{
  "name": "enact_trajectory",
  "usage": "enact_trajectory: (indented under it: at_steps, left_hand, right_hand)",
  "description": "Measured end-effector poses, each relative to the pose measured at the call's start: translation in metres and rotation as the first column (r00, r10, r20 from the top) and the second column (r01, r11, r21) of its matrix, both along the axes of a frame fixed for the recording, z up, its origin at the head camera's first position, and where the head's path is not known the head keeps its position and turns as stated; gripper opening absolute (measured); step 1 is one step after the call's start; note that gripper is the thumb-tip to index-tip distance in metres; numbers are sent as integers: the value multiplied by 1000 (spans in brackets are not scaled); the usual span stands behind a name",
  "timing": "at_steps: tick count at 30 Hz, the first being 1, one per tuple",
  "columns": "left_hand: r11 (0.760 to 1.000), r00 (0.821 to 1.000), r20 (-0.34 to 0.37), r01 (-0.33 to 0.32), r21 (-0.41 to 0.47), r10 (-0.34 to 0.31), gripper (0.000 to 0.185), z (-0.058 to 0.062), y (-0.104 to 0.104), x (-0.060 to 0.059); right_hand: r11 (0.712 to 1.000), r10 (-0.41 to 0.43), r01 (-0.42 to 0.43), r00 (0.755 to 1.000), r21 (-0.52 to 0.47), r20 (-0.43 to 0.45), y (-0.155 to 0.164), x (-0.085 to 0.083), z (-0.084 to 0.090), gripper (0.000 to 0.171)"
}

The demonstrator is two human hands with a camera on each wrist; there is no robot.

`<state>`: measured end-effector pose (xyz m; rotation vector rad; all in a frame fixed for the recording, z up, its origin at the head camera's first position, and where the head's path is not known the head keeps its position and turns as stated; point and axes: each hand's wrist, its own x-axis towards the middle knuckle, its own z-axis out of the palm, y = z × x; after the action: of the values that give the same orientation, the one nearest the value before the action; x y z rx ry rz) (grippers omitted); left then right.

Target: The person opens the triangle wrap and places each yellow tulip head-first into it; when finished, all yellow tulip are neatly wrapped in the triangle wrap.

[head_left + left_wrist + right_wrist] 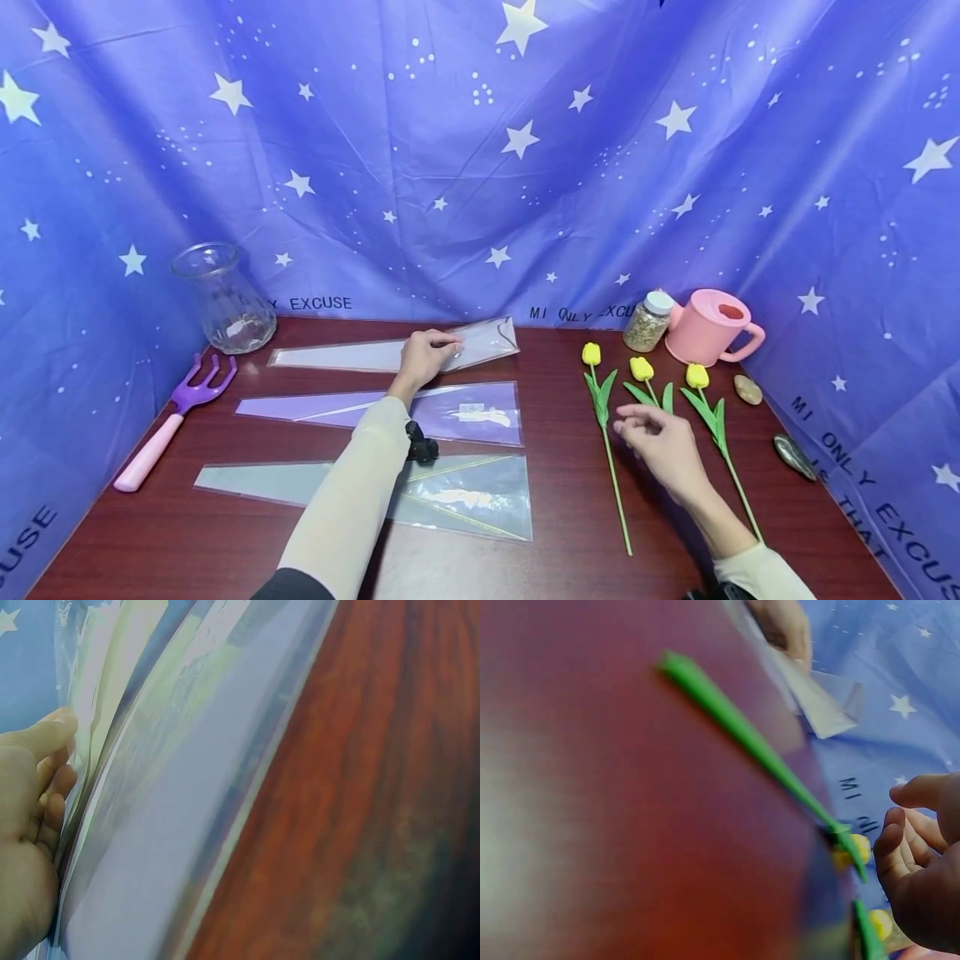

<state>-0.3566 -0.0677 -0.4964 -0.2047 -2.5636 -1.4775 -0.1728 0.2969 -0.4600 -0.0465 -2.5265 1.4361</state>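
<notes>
Cellophane flower sleeve (420, 352), farthest of three on the dark wooden bench (555, 492), lying flat along the back edge, wide mouth toward the middle. Pinched near that wide end by the left hand (426, 357), thumb (45, 735) on top and fingers curled under the film in the left wrist view, edge lifted slightly off the wood. Second purple-tinted sleeve (420, 410) just in front, third clear sleeve (420, 492) nearest the body, each well apart from its neighbour. Left forearm in a cream sleeve crossing over both nearer wrappers.

Right hand (663, 446) hovering over the middle yellow tulip (643, 375), fingers loosely curled, holding nothing, thumb and fingertips close together but empty in the right wrist view. Left tulip (600, 400) and right tulip (708, 408) lying either side, stems pointing toward the body, blooms toward the backdrop.

Glass vase (223, 298) in the far left corner. Purple garden fork with pink handle (172, 425) along the left edge. Pink watering can (711, 327) at the back right, small jar of granules (648, 321) touching beside it. Two pebbles (747, 389) near the right edge. Star-printed blue cloth (480, 150) behind and around.
</notes>
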Motion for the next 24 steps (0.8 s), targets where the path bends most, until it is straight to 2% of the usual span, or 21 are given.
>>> enact_trajectory:
  at_steps: [4, 7, 10, 13, 18, 24]
  left_hand:
    - [1000, 1000, 16, 13, 13, -13, 15, 1, -1, 0]
    - [1000, 1000, 17, 16, 9, -16, 17, 1, -2, 1]
    - [1000, 1000, 21, 12, 9, -12, 16, 1, -1, 1]
    - [1000, 1000, 23, 17, 6, -17, 16, 0, 0, 1]
    - [1000, 999, 18, 26, 10, -26, 16, -1, 0, 1]
    - [1000, 1000, 3, 14, -1, -14, 16, 0, -2, 1]
  right_hand:
    - [999, -25, 24, 999, 31, 48, -3, 14, -11, 28]
    - [999, -34, 30, 995, 43, 94, -5, 17, -16, 31]
    - [994, -33, 19, 991, 109, 130, -7, 16, -19, 34]
    - [979, -30, 4, 992, 203, 122, -8, 15, -20, 34]
    - [953, -9, -11, 998, 301, 64, -10, 13, -20, 31]
    - [946, -11, -19, 996, 323, 89, -13, 10, -17, 25]
